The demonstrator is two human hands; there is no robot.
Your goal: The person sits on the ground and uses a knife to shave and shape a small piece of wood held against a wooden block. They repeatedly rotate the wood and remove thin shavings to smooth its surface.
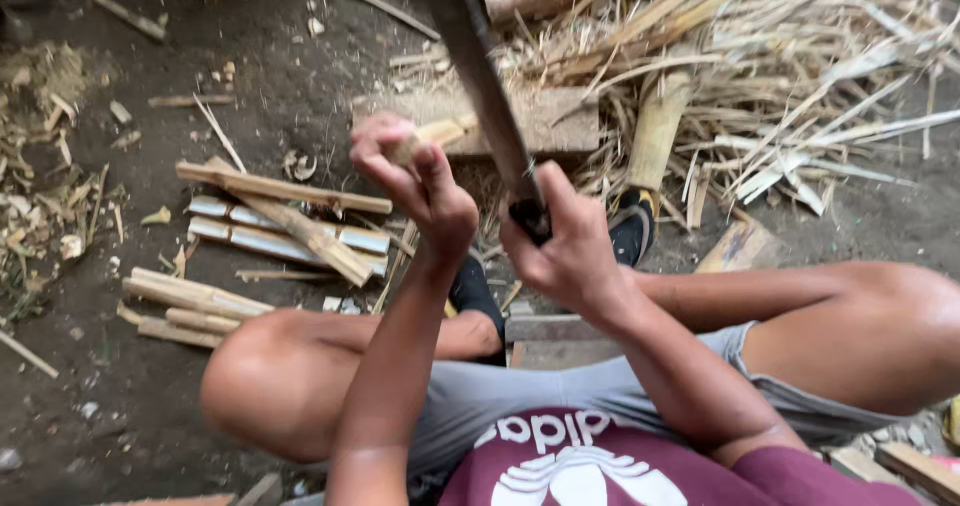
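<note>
Big heap of bamboo shavings [800,96] far right, split strips [290,221] stacked left, so well underway. Right hand [565,241] clamped on machete [490,96], left hand [420,181] pinching bamboo piece [435,134] centre, over wooden block [550,121]; still unsplit.

At your 10 o'clock, split sticks [280,221] block the ground [290,76]; at 2 o'clock, a straw heap [800,96]; bare dirt lies between.

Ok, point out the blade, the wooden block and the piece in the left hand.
Blade [487,86], head view, mid-length of the dark metal.
Block [560,121], head view, bare top face.
Piece [440,131], head view, pale end showing beyond the left hand [420,181].
</note>
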